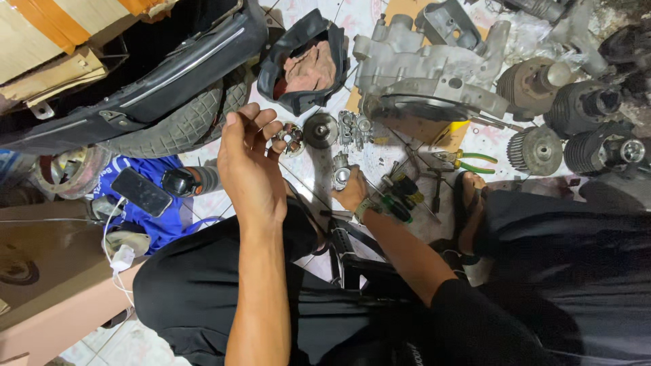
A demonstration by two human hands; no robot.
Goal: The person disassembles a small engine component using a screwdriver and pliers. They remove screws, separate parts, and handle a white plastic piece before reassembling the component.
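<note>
Head view: we see a tiled floor crowded with engine parts. Largest is the black tyre and fender at upper left, then the grey engine casing at top centre on a piece of cardboard, with ribbed cylinders to its right. A black rubber tube holding a pinkish rag lies between tyre and casing. A phone sits on blue cloth at left. Green-handled pliers and a green-black screwdriver lie near centre right. Our left hand is raised over the floor, fingers loosely curled and grasping nothing, just beside a small round clutch-like part and a metal disc. Our right hand is lower, fingers clenched around a small metal carburettor-like piece, held just above the floor below another small carburettor.
</note>
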